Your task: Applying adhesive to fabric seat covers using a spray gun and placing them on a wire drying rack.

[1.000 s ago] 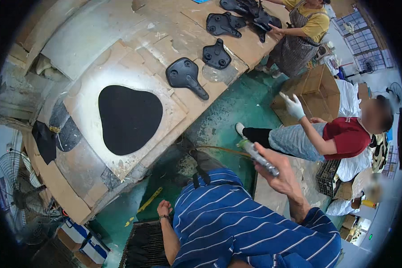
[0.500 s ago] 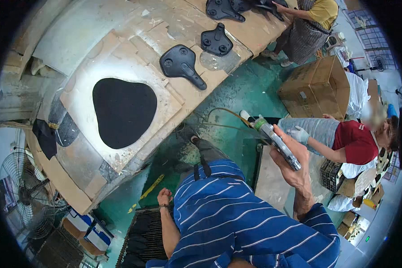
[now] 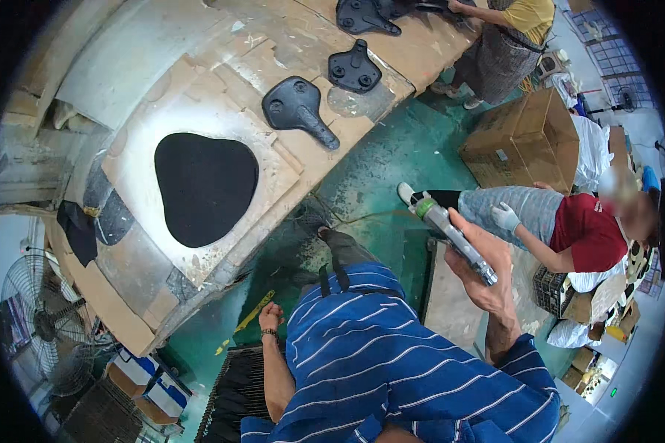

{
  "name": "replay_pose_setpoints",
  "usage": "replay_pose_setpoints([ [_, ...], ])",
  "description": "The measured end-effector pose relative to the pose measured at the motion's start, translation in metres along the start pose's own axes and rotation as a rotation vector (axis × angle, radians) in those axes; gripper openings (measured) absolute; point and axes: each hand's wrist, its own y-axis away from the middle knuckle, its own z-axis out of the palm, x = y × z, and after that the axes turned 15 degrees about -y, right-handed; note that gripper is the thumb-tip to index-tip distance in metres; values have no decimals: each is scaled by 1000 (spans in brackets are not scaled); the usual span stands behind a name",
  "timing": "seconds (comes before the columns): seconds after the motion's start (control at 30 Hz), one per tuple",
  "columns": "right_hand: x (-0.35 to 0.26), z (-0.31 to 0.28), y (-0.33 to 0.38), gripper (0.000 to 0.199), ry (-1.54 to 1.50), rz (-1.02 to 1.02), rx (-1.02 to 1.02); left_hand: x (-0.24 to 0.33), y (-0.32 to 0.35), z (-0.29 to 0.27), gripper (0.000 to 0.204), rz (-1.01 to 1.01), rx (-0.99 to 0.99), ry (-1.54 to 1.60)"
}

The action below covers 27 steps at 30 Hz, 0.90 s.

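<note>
My right hand point(image 3: 484, 262) is wrapped round a metal spray gun point(image 3: 458, 240) with a green fitting at its far end. A thin hose point(image 3: 369, 217) trails away from it. Closed with its fingers curled, my left hand point(image 3: 271, 316) hangs low beside my body, and nothing shows in it. On the workbench ahead lies a black rounded pad point(image 3: 207, 188), wide and saddle-shaped, on a board point(image 3: 144, 159) dusted white. Two black bicycle saddles rest beyond it: a nearer saddle point(image 3: 295, 107) and a farther saddle point(image 3: 355, 68).
More black saddles point(image 3: 366, 16) sit at the bench's far end, by a person in yellow point(image 3: 528, 22). To the right stands a co-worker in a red shirt point(image 3: 587, 229), near a large cardboard box point(image 3: 521, 140). A fan point(image 3: 44, 321) and a rack with black pieces point(image 3: 233, 387) are left.
The spray gun has shifted slightly left and down with my right hand, and the hose has swung. The red-shirted co-worker's gloved hand has moved a little. The pad stays put.
</note>
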Motion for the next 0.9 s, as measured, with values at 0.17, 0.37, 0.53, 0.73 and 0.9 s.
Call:
replay_pose_setpoints([
  [0.17, -9, 13, -11, 66, -157, -10, 7, -5, 8, -10, 38, -35, 37, 63],
  [0.37, -33, 46, -22, 80, -219, -171, -276, -39, 12, -15, 16, 252, 1, -163],
  [0.53, -60, 79, -21, 89, -368, -156, -485, -78, 5, 2, 23, 197, 175, -134],
  [0.73, -73, 106, -5, 87, -235, -205, -511, -108, -9, 7, 34, 104, 209, -288],
  [0.9, -91, 116, 11, 83, -154, -176, -555, -133, 0, 3, 34, 146, 230, -2],
])
